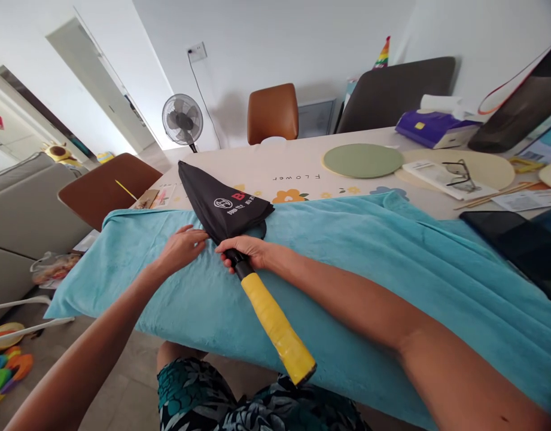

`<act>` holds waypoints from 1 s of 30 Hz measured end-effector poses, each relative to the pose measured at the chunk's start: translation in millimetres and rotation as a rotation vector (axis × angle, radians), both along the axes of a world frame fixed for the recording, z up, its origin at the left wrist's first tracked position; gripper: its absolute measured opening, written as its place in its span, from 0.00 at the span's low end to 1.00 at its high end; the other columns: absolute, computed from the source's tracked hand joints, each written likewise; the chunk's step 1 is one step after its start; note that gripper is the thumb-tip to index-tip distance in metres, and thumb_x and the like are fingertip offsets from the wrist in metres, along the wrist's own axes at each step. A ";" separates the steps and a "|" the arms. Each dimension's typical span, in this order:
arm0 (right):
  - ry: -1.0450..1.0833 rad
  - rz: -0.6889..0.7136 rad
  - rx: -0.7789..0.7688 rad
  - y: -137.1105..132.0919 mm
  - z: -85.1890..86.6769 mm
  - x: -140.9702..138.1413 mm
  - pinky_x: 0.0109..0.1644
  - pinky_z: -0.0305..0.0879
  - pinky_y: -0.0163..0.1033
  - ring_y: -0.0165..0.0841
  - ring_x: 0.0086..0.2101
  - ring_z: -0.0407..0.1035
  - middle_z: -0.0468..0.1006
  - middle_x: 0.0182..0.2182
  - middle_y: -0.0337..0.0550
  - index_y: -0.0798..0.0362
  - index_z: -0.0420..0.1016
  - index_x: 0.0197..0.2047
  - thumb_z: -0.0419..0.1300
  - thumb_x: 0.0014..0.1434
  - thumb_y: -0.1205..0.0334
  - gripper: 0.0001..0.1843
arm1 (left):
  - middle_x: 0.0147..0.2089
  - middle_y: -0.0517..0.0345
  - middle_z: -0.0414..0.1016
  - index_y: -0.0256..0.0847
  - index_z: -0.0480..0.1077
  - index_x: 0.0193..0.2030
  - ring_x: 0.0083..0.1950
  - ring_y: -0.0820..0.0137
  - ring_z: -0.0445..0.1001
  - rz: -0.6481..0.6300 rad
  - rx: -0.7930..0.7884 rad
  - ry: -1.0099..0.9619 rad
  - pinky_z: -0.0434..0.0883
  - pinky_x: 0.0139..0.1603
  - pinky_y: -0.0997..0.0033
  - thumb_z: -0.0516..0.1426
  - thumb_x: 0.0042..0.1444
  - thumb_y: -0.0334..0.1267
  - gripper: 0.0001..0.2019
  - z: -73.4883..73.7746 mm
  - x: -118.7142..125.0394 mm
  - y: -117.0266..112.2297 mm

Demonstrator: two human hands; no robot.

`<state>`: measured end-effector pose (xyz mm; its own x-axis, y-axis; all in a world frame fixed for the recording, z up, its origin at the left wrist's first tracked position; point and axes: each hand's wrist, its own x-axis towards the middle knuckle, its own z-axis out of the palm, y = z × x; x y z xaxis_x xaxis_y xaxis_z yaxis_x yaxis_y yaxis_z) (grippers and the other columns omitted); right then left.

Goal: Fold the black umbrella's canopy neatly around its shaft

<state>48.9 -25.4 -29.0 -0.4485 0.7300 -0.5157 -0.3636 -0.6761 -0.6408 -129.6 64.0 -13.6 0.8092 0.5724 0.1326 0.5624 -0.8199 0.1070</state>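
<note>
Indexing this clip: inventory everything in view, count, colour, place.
Table: 1, pale, centre and right
Cloth: 1, turquoise, over table's near side
Umbrella: 1, black with yellow handle, across cloth
Oval mats: 2+, green and beige, table right
Booklet: 1, white, on beige mat
Glasses: 1, dark, on booklet
Tissue pack: 1, purple, far right
Tablet-like device: 1, black, right edge
Chairs: 3, two brown, one dark, beyond table and left
Fan: 1, grey, beyond table
Party hat: 1, rainbow, behind dark chair
Sofa: 1, grey, left
Bag: 1, clear, left
Toys: several, multicoloured, lower left
Left hand: 1, bare, beside umbrella
Right hand: 1, bare, gripping umbrella
</note>
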 end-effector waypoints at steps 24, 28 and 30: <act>0.042 0.051 0.100 0.9 -5.3 3.0 0.23 0.68 0.35 0.27 0.19 0.65 0.69 0.19 0.37 0.58 0.65 0.28 0.59 0.54 0.68 0.06 | 0.42 0.55 0.74 0.43 0.74 0.37 0.47 0.64 0.69 -0.058 0.062 0.087 0.66 0.45 0.67 0.50 0.52 0.35 0.11 14.2 166.3 37.6; 0.036 0.050 0.078 0.1 -2.6 3.9 0.22 0.68 0.35 0.26 0.18 0.65 0.69 0.18 0.37 0.58 0.65 0.28 0.58 0.55 0.67 0.06 | 0.39 0.56 0.74 0.44 0.72 0.38 0.45 0.65 0.70 0.082 0.095 -0.141 0.67 0.41 0.67 0.51 0.52 0.36 0.10 32.0 153.3 37.5; 0.041 0.062 0.074 -0.5 -1.8 4.4 0.22 0.68 0.34 0.26 0.18 0.65 0.69 0.18 0.36 0.58 0.65 0.28 0.57 0.56 0.66 0.06 | 0.34 0.58 0.74 0.43 0.72 0.39 0.37 0.68 0.72 0.162 0.067 -0.309 0.67 0.39 0.68 0.51 0.53 0.37 0.11 45.5 141.0 40.1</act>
<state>53.3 -25.9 -30.9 -0.5139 0.7353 -0.4418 -0.3496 -0.6499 -0.6749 11.3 104.1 31.9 0.6245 0.6716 0.3988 0.6349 -0.7338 0.2416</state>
